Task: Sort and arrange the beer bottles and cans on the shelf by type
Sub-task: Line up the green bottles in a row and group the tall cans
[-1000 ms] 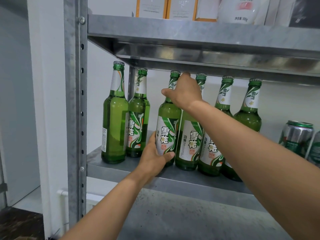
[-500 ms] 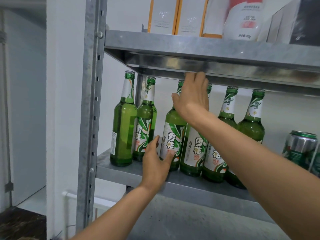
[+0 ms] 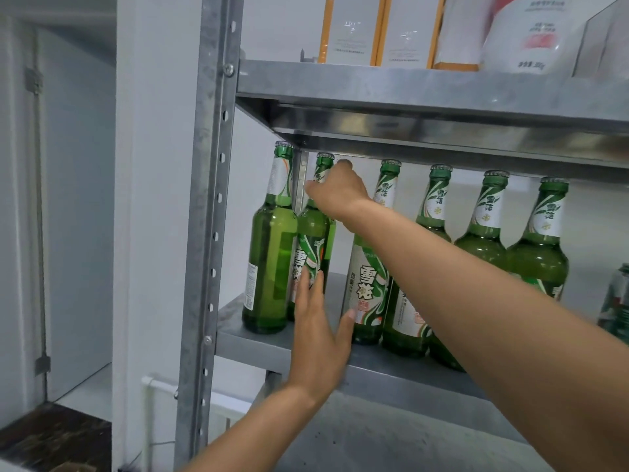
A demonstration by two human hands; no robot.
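Right hand (image 3: 337,192) moves from third bottle (image 3: 366,294) to second bottle (image 3: 313,233) neck, fingers curled round it. Left hand (image 3: 320,321), fingers straight, now touches its label. Both stand on shelf (image 3: 255,347). Can (image 3: 617,301) cropped at right edge.

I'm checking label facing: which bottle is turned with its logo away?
The leftmost bottle: only a small-print back label shows, while every other bottle shows its logo.
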